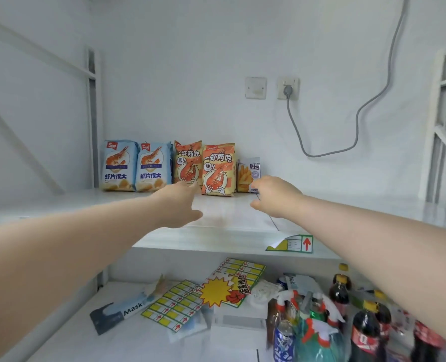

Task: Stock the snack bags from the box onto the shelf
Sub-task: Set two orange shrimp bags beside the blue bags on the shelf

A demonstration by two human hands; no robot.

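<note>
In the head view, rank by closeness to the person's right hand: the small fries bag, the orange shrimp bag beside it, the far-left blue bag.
1. Fries bag, right at the right hand.
2. Orange shrimp bag, just left of it.
3. Far-left blue bag, row's left end.

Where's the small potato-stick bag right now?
In the head view, the potato-stick bag stands at the right end of the snack row on the upper shelf, right beside an orange shrimp bag.
</note>
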